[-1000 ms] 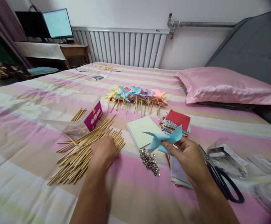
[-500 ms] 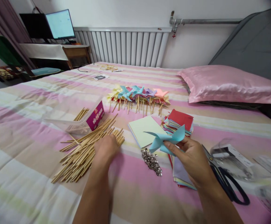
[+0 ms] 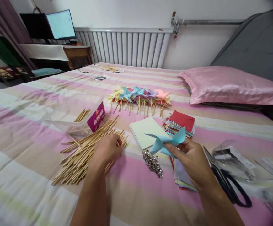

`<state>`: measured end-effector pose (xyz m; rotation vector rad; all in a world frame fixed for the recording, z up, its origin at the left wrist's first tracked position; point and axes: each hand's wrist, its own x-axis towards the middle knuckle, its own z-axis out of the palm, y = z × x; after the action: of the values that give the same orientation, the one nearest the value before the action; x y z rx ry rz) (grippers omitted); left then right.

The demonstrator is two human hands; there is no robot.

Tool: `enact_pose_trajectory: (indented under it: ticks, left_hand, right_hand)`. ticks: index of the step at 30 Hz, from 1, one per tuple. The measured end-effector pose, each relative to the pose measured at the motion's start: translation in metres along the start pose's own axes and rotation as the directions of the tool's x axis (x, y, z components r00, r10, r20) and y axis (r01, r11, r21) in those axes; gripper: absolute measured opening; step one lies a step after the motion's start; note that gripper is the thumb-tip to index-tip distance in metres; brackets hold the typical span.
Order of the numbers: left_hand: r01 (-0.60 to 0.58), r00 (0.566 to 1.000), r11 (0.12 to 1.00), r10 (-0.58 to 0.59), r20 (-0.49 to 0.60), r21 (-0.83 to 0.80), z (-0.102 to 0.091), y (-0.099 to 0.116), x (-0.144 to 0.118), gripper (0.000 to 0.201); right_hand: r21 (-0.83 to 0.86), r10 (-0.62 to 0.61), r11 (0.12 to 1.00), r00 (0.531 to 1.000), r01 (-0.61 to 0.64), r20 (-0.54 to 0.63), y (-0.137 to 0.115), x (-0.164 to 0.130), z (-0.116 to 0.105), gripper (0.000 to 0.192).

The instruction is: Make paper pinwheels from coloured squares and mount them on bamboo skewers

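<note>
My right hand (image 3: 189, 157) pinches a light-blue paper pinwheel (image 3: 164, 144) between thumb and fingers, its blades folded up. My left hand (image 3: 108, 147) rests on a pile of thin wooden sticks (image 3: 80, 164), its fingers curled around a stick whose length is mostly hidden by the hand. Between the hands lies a small heap of silver metal fasteners (image 3: 152, 164). Behind it is a stack of pale-green paper squares (image 3: 148, 130). Under and beyond my right hand are stacks of coloured paper, one red on top (image 3: 182, 121), one lilac (image 3: 182, 172).
Finished pinwheels on sticks (image 3: 138, 94) lie in a row farther back. A clear plastic box (image 3: 80, 127) with sticks stands left. Dark-handled scissors (image 3: 226, 180) and clear plastic packaging (image 3: 235, 163) are at right. A pink pillow (image 3: 230, 84) sits at the back right of the striped bed.
My left hand has shifted slightly left and turned, with its curled fingertips now showing, and some stick ends have moved a little. My right hand and the pinwheel stay almost still.
</note>
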<state>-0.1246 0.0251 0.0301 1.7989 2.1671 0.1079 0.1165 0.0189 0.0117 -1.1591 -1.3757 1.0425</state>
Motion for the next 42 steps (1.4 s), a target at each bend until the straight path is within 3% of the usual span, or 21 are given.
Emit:
enact_pose_trajectory:
  ticks: [4, 7, 11, 14, 17, 24, 42]
  left_hand:
    - [-0.207, 0.978, 0.943, 0.198, -0.06, -0.259, -0.001, 0.001, 0.0, 0.014]
    - [-0.349, 0.927, 0.776, 0.368, -0.072, -0.525, -0.002, 0.006, -0.001, 0.017]
    - [-0.382, 0.868, 0.521, 0.486, -0.102, -0.763, -0.003, 0.016, -0.007, 0.022]
    - [-0.373, 0.846, 0.438, 0.522, -0.106, -0.818, -0.005, 0.021, -0.01, 0.023]
    - [-0.366, 0.829, 0.414, 0.553, -0.089, -0.834, -0.007, 0.023, -0.011, 0.022]
    - [-0.346, 0.788, 0.424, 0.615, -0.015, -0.837, -0.011, 0.024, -0.013, 0.021]
    - [-0.382, 0.768, 0.398, 0.639, -0.046, -0.834, -0.013, 0.028, -0.015, 0.015]
  right_hand:
    - [0.01, -0.011, 1.0, 0.999, 0.011, 0.037, 0.0, 0.0, 0.0, 0.017]
    - [-0.014, -0.053, 0.998, 0.991, 0.055, 0.122, -0.003, -0.002, -0.001, 0.015]
    - [-0.042, -0.244, 0.965, 0.941, 0.26, 0.235, -0.011, -0.004, -0.003, 0.007]
    - [-0.033, -0.398, 0.906, 0.876, 0.422, 0.274, -0.015, -0.004, -0.003, 0.003]
    - [-0.064, -0.485, 0.855, 0.837, 0.515, 0.253, -0.017, -0.004, -0.004, 0.007]
    - [-0.217, -0.544, 0.792, 0.821, 0.571, 0.173, -0.016, -0.006, -0.004, 0.01]
    - [-0.205, -0.584, 0.765, 0.792, 0.61, 0.177, -0.015, -0.004, -0.002, 0.012]
